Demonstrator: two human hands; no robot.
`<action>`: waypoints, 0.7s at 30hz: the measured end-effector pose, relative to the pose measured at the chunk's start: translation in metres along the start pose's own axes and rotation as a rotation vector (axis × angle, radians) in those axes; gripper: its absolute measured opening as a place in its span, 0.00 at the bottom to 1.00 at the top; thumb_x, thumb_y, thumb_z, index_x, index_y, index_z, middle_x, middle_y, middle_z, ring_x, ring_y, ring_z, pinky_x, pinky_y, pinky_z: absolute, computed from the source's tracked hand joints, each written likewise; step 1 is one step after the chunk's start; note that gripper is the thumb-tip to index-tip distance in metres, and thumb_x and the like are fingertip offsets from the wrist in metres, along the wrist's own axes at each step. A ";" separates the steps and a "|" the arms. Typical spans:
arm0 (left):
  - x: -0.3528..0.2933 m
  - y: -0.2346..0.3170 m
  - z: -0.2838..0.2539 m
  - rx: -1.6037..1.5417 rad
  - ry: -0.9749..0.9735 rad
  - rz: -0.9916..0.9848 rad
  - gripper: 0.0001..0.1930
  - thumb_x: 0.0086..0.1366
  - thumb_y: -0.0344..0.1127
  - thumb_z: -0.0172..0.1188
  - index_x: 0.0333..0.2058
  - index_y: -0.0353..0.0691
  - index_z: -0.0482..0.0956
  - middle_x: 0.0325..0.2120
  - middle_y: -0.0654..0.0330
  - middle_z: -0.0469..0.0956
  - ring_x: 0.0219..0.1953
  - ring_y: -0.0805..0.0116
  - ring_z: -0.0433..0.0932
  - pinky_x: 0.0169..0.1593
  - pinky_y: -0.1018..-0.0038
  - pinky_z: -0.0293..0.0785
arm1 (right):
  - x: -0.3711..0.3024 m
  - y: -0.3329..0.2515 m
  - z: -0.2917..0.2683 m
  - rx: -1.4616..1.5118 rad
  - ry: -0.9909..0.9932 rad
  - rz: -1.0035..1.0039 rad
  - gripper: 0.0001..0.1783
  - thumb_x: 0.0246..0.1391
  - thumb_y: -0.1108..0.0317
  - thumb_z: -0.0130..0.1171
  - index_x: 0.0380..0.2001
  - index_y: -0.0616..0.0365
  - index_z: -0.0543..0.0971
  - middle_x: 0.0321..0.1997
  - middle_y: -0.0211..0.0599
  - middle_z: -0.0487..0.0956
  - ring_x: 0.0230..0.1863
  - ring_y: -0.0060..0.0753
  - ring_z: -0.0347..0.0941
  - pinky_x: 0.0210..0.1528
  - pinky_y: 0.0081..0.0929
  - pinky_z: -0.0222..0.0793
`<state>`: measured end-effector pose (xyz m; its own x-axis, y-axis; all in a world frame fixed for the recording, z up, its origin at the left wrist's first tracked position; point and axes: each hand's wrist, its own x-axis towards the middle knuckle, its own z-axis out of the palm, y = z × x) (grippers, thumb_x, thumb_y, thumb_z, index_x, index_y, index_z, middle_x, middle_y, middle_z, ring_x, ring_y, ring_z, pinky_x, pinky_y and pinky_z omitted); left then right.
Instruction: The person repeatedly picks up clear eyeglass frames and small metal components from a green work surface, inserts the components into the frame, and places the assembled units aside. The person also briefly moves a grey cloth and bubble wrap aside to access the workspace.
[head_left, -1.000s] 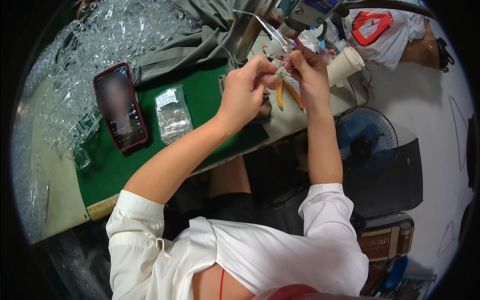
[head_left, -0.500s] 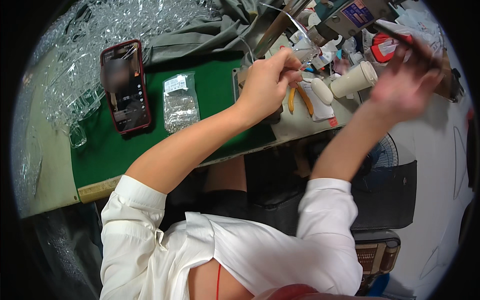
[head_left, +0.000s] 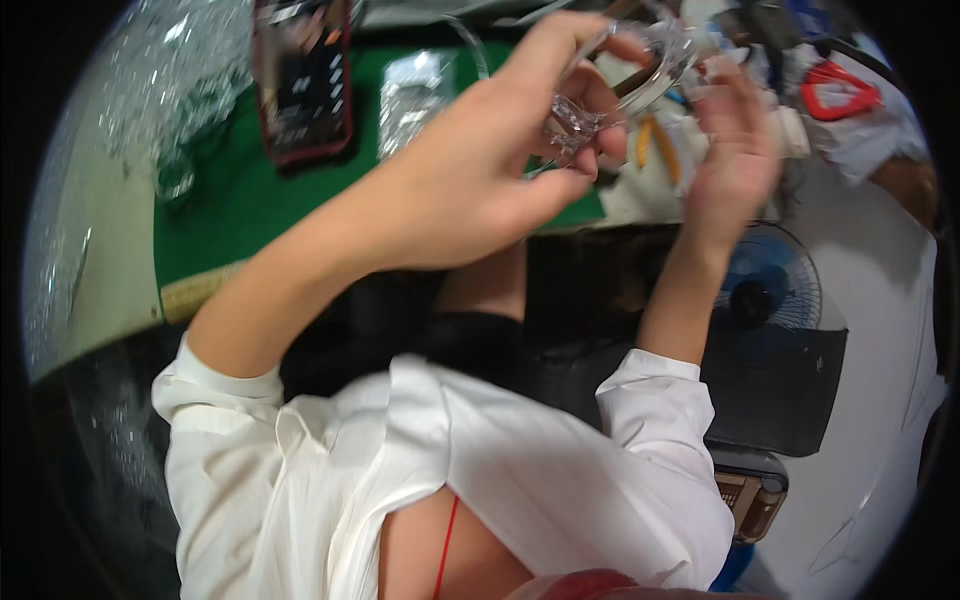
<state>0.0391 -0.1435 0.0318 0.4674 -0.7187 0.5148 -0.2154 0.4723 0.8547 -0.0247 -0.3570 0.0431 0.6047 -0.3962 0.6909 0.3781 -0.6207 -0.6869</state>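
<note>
My left hand (head_left: 500,150) is raised over the bench, its fingers curled around clear plastic eyeglass frames (head_left: 655,85). Part of the clear plastic sits between the thumb and fingers, and glare blurs its outline. Close to the frames' far right side is my right hand (head_left: 735,160), its fingers pointing up and smeared by motion. Whether those fingers touch or grip the plastic cannot be made out. A heap of similar clear frames (head_left: 180,80) spreads over the far left of the bench.
On the green mat (head_left: 215,215) lie a phone (head_left: 305,90) in a red case and a clear bag (head_left: 412,100) of small parts. Yellow-handled pliers (head_left: 658,148) and a red-handled tool (head_left: 838,90) lie to the right. Below the bench stands a fan (head_left: 765,285).
My left hand has come nearer with the clear frames, away from the machine. My right hand has moved left from the machine's lever to beside them. The view has shifted.
</note>
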 end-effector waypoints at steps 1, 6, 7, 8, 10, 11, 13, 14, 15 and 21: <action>-0.017 0.011 -0.010 -0.043 -0.064 0.009 0.32 0.52 0.18 0.53 0.58 0.36 0.58 0.39 0.55 0.72 0.41 0.70 0.74 0.46 0.74 0.72 | -0.032 0.001 0.011 0.032 -0.369 0.009 0.12 0.52 0.77 0.56 0.41 0.58 0.79 0.38 0.29 0.77 0.37 0.19 0.69 0.37 0.17 0.65; -0.099 0.071 -0.067 0.952 -0.126 0.069 0.29 0.48 0.12 0.45 0.53 0.27 0.69 0.39 0.46 0.77 0.41 0.58 0.78 0.46 0.66 0.76 | -0.104 0.019 0.063 -0.188 -0.693 -0.128 0.12 0.46 0.77 0.61 0.37 0.56 0.81 0.28 0.35 0.73 0.29 0.33 0.71 0.31 0.27 0.67; -0.110 0.079 -0.076 1.186 -0.070 0.124 0.27 0.48 0.12 0.50 0.51 0.28 0.70 0.41 0.47 0.76 0.46 0.56 0.76 0.51 0.63 0.73 | -0.103 0.014 0.065 -0.254 -0.727 -0.067 0.13 0.45 0.76 0.61 0.37 0.55 0.81 0.28 0.34 0.73 0.29 0.35 0.71 0.31 0.29 0.68; -0.120 0.088 -0.085 1.419 -0.002 0.175 0.26 0.47 0.12 0.55 0.49 0.28 0.71 0.43 0.47 0.76 0.50 0.53 0.74 0.55 0.60 0.71 | -0.104 0.013 0.066 -0.252 -0.737 -0.056 0.14 0.45 0.78 0.61 0.38 0.55 0.81 0.29 0.34 0.73 0.30 0.34 0.71 0.31 0.27 0.67; -0.146 0.079 -0.096 1.241 0.517 0.227 0.23 0.51 0.21 0.59 0.49 0.28 0.71 0.48 0.45 0.73 0.52 0.51 0.73 0.57 0.56 0.69 | -0.105 0.014 0.070 -0.239 -0.763 -0.032 0.17 0.45 0.82 0.59 0.40 0.55 0.81 0.31 0.34 0.73 0.30 0.31 0.72 0.30 0.23 0.67; -0.157 0.075 -0.101 1.104 0.756 0.281 0.22 0.54 0.26 0.62 0.49 0.27 0.71 0.51 0.45 0.71 0.53 0.51 0.72 0.58 0.54 0.68 | -0.105 0.015 0.073 -0.233 -0.768 -0.022 0.18 0.44 0.83 0.58 0.40 0.55 0.81 0.31 0.35 0.73 0.30 0.31 0.72 0.29 0.23 0.66; -0.169 0.072 -0.108 0.957 0.901 0.244 0.23 0.59 0.38 0.56 0.49 0.27 0.69 0.49 0.43 0.71 0.50 0.52 0.74 0.58 0.55 0.68 | -0.104 0.012 0.080 -0.221 -0.777 -0.067 0.15 0.44 0.80 0.60 0.37 0.54 0.80 0.29 0.33 0.73 0.31 0.34 0.71 0.30 0.27 0.67; -0.172 0.067 -0.115 0.867 0.870 0.261 0.25 0.65 0.46 0.50 0.49 0.26 0.67 0.47 0.42 0.72 0.47 0.53 0.75 0.57 0.56 0.69 | -0.105 0.010 0.081 -0.231 -0.775 -0.090 0.13 0.44 0.78 0.61 0.36 0.53 0.80 0.28 0.33 0.73 0.31 0.36 0.70 0.31 0.29 0.67; -0.177 0.061 -0.113 0.675 0.842 0.164 0.24 0.65 0.47 0.48 0.48 0.28 0.68 0.45 0.44 0.72 0.45 0.55 0.74 0.53 0.58 0.70 | -0.107 0.009 0.079 -0.269 -0.775 -0.111 0.13 0.44 0.78 0.61 0.35 0.53 0.80 0.29 0.33 0.72 0.31 0.36 0.70 0.31 0.29 0.67; -0.165 0.052 -0.089 0.059 0.433 0.053 0.24 0.67 0.51 0.45 0.48 0.33 0.64 0.27 0.54 0.72 0.27 0.67 0.70 0.28 0.77 0.70 | -0.107 0.010 0.069 -0.304 -0.757 -0.073 0.10 0.45 0.80 0.59 0.33 0.56 0.80 0.30 0.34 0.73 0.32 0.35 0.71 0.31 0.28 0.68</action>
<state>0.0275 0.0452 -0.0144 0.7679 -0.4085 0.4935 -0.2913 0.4635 0.8369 -0.0374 -0.2743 -0.0532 0.9363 0.1489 0.3179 0.2943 -0.8265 -0.4798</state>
